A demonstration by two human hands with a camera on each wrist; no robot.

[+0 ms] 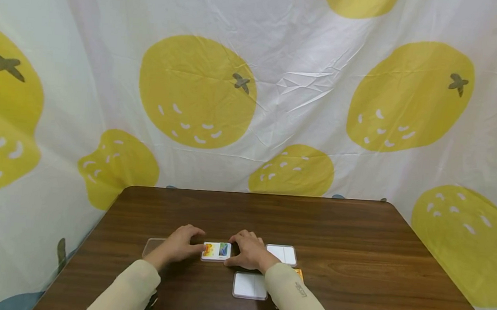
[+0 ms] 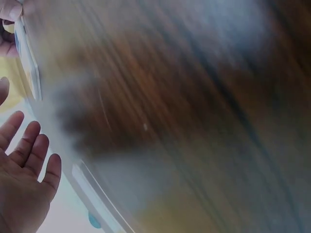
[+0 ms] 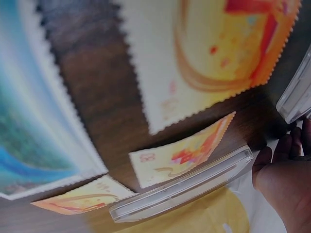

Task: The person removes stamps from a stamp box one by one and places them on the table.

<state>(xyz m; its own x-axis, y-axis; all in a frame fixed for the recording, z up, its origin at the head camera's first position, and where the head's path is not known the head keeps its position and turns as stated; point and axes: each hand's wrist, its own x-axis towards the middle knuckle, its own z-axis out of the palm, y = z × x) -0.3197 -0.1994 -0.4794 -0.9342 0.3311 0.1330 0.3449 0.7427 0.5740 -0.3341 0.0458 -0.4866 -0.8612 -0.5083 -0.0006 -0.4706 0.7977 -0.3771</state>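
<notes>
A flat clear case holding white-bordered stamps, one orange-yellow and one blue-green, lies between the two hands in the head view. My right hand holds its right end, thumb near the front corner and fingers toward the back. My left hand is beside the left end, thumb close to the edge. In the left wrist view the left fingers are spread and relaxed, apart from the case. The right wrist view shows the right hand with fingertips at the case.
A transparent lid lies under the left forearm side. Two white-lined cases are near the right arm, one of them in front. Loose stamps, orange and blue-green, lie by the right wrist. A patterned curtain hangs behind the brown table.
</notes>
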